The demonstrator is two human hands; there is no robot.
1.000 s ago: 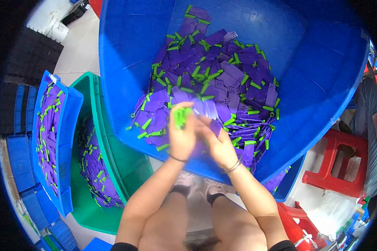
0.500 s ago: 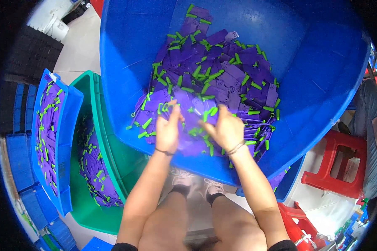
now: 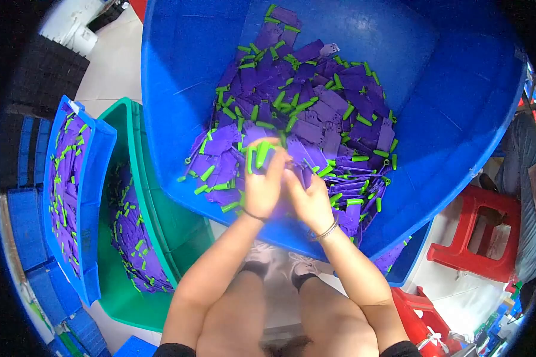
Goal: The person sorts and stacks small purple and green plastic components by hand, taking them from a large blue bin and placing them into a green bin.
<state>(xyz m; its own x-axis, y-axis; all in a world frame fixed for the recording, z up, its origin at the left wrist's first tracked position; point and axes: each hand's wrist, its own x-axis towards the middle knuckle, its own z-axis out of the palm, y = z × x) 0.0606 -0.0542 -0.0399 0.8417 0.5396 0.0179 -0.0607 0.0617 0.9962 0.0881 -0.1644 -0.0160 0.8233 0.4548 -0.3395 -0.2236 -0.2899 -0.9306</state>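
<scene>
- The left hand (image 3: 264, 189) has its fingers curled around a small bunch of purple-and-green pieces (image 3: 262, 153), held above the near part of the large blue bin (image 3: 470, 119).
- Each piece looks like a thin, flat purple blade with a narrow bright-green tube along one end; the pile (image 3: 321, 113) below shows the same kind, some blades having small cut-outs.
- The green tubes in the left hand stand nearly side by side, long axes running away from the person, one leaning slightly right at its far end.
- Their blades are mostly covered by the hand and blurred, so which way they point cannot be told.
- The right hand (image 3: 311, 201) is close against the left, its thumb toward it; whether its fingers are clamped on a piece cannot be told.
- In the pile, pieces point in many directions; near the right hand several lie edge-on, long axes roughly sideways.
</scene>
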